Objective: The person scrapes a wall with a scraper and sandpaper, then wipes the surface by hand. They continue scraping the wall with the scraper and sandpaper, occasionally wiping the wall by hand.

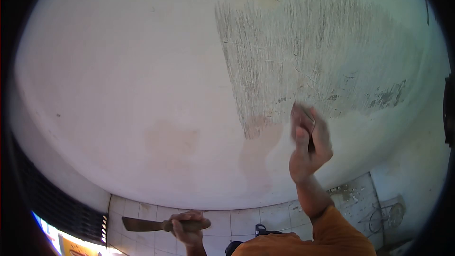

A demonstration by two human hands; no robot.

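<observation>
The right hand (309,147) grips a blurred scraper (302,113) at the scraped patch (308,47)'s lower edge. Well below it, the left hand (188,227)'s fingers clasp a blade (142,224).

The white tiled floor (142,213) is carrying little: pale flakes of debris (343,192) are lying scattered on its right-hand tiles, and a round wire object (392,214) (too blurred to name) is lying just beyond them.

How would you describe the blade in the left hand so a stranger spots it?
Find the big pale wall, then drop to the tiled floor below. There the left hand grips a long, dark, flat blade pointing left. The scraper in the right hand is small, up against the scraped patch.
</observation>
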